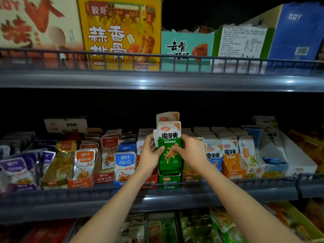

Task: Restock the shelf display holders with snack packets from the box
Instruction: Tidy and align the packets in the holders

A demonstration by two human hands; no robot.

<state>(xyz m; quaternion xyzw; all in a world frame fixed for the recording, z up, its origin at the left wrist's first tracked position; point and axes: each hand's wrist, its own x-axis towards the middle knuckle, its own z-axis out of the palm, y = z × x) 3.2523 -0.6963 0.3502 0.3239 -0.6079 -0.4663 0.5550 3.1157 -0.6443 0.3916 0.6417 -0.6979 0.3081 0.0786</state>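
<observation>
1. Dim shop shelving fills the view in three tiers: an upper shelf [157,83], a middle shelf [70,199], and below them some lower-tier packets [192,225], only partly in view.
2. Five cartons stand along the upper shelf behind its wire rail: a red-and-cream carton [35,23], a yellow carton [119,32], a teal carton [185,48], a white-and-green carton [242,42] and a blue carton [296,30].
3. Rows of cardboard display holders crowd the middle shelf, each holding upright snack packets. Among them are an orange holder [79,183] and, at the centre, a green holder [169,179].
4. Two hands work at the green holder. The left hand [149,153] grips the left edge of a stack of green packets [169,137], thumb on the front. The right hand [191,151] grips the right edge, fingertips curled onto the front.
5. At least three packet tops show in the stack; the full count is hidden.
6. The stack stands upright with its long axis vertical and its printed face toward the camera. Its lower end sits inside the open top of the green holder.
</observation>
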